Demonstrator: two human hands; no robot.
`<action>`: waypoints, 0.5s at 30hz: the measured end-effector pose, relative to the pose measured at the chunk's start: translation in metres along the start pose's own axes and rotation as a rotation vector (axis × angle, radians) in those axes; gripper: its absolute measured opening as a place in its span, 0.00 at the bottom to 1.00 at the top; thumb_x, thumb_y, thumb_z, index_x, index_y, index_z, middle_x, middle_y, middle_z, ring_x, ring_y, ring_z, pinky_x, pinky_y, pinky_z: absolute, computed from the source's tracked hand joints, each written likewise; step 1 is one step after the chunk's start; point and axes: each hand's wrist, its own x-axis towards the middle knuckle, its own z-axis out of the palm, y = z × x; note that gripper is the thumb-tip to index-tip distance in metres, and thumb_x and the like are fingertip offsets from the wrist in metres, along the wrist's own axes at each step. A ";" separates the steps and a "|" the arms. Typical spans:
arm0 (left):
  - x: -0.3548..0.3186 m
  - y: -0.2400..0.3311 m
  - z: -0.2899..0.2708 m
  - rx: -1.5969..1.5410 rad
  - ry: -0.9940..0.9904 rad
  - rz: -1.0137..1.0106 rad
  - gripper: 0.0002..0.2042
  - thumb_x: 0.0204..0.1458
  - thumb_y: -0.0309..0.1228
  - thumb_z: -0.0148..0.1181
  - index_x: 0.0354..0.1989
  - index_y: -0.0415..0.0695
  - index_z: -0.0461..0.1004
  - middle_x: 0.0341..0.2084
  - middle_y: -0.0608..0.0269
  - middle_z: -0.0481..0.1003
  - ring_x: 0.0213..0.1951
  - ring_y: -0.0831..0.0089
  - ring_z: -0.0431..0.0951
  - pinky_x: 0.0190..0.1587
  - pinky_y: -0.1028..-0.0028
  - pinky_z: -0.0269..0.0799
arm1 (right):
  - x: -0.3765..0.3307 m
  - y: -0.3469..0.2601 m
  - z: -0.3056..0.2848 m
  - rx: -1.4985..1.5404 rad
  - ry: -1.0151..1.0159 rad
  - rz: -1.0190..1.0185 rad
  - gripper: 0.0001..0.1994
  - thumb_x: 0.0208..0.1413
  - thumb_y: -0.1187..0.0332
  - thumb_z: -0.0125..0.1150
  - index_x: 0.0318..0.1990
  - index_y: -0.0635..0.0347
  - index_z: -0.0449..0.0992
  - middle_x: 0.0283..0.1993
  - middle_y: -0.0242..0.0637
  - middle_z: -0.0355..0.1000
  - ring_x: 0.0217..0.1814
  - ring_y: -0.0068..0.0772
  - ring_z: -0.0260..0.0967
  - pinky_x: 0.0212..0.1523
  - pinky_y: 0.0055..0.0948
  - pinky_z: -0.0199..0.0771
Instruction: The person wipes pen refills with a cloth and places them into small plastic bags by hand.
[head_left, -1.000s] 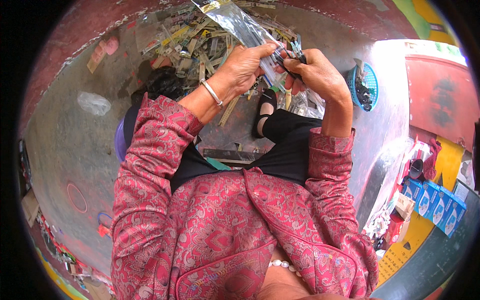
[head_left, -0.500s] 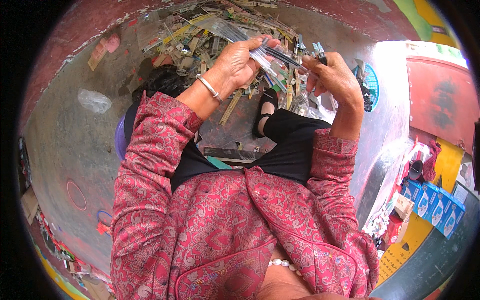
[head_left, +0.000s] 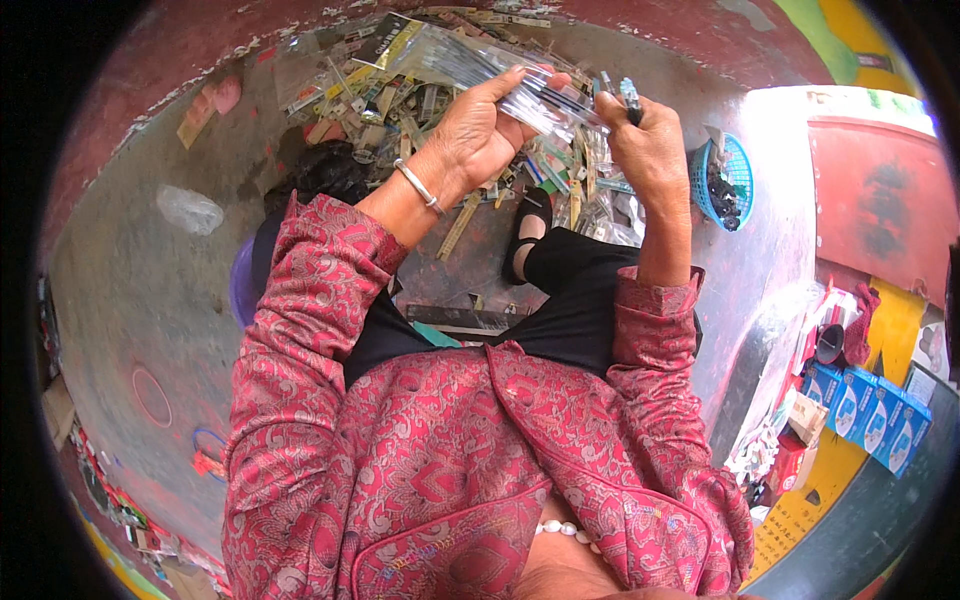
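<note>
A clear plastic packet (head_left: 438,58) with a dark and yellow top rests in my left hand (head_left: 472,138), its thumb closed over it. Slim dark rods, like pen refills, run inside and out through its near end. Close by on the right, my right hand (head_left: 645,145) is closed around a few pen-like pieces (head_left: 629,98) with pale blue and black ends, which poke up past the thumb. Its fingertips reach the packet's end, and whether they pinch a rod there is hidden. Beneath both hands spreads a pile of rulers and flat clear packets (head_left: 400,105).
A blue basket (head_left: 748,180) with black pieces stands right of my right hand. My foot in a black shoe (head_left: 530,230) is beside the pile. A crumpled clear bag (head_left: 190,209) and a pink hoop (head_left: 152,393) lie on the left floor. Blue boxes (head_left: 868,415) sit at the right.
My right hand has moved a little left and up, closer to my left hand, with the pen-like pieces. The packet's dark and yellow top has shifted up and left. More of the basket shows.
</note>
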 end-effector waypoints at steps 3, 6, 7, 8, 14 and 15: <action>-0.001 -0.001 0.005 -0.045 -0.008 -0.007 0.16 0.54 0.31 0.45 0.48 0.33 0.62 0.46 0.51 0.68 0.47 0.64 0.69 0.53 0.65 0.63 | -0.005 -0.012 0.006 -0.126 0.085 -0.093 0.15 0.48 0.59 0.57 0.27 0.65 0.73 0.22 0.49 0.69 0.25 0.47 0.67 0.29 0.38 0.66; 0.000 -0.007 0.006 -0.007 -0.038 -0.025 0.16 0.54 0.30 0.45 0.48 0.33 0.62 0.45 0.52 0.68 0.48 0.65 0.69 0.53 0.66 0.63 | -0.008 -0.020 0.017 -0.267 0.190 -0.168 0.15 0.47 0.58 0.57 0.27 0.63 0.72 0.25 0.50 0.70 0.31 0.54 0.68 0.31 0.42 0.66; 0.000 -0.007 0.006 -0.015 -0.044 -0.025 0.16 0.54 0.30 0.45 0.49 0.33 0.62 0.45 0.52 0.68 0.48 0.65 0.69 0.54 0.66 0.62 | -0.008 -0.021 0.020 -0.302 0.196 -0.182 0.15 0.46 0.57 0.57 0.27 0.62 0.72 0.25 0.50 0.70 0.32 0.54 0.68 0.31 0.44 0.66; -0.001 -0.008 0.006 -0.022 -0.051 -0.027 0.17 0.54 0.30 0.45 0.49 0.33 0.61 0.45 0.53 0.68 0.48 0.65 0.68 0.54 0.65 0.62 | -0.008 -0.022 0.020 -0.337 0.204 -0.193 0.15 0.46 0.57 0.57 0.27 0.61 0.71 0.26 0.51 0.70 0.33 0.54 0.68 0.32 0.45 0.66; 0.000 0.004 0.008 -0.100 -0.005 0.002 0.18 0.54 0.31 0.44 0.50 0.34 0.60 0.50 0.48 0.64 0.53 0.63 0.65 0.57 0.64 0.59 | -0.004 -0.007 -0.025 0.201 0.102 0.029 0.15 0.53 0.57 0.52 0.31 0.61 0.76 0.14 0.30 0.68 0.15 0.14 0.58 0.19 0.16 0.55; 0.000 0.006 0.007 -0.092 -0.015 0.012 0.18 0.54 0.31 0.44 0.51 0.33 0.59 0.50 0.48 0.64 0.53 0.63 0.64 0.57 0.64 0.59 | -0.006 -0.006 -0.028 0.251 0.096 0.001 0.14 0.52 0.58 0.52 0.29 0.61 0.76 0.14 0.29 0.68 0.15 0.14 0.58 0.19 0.16 0.54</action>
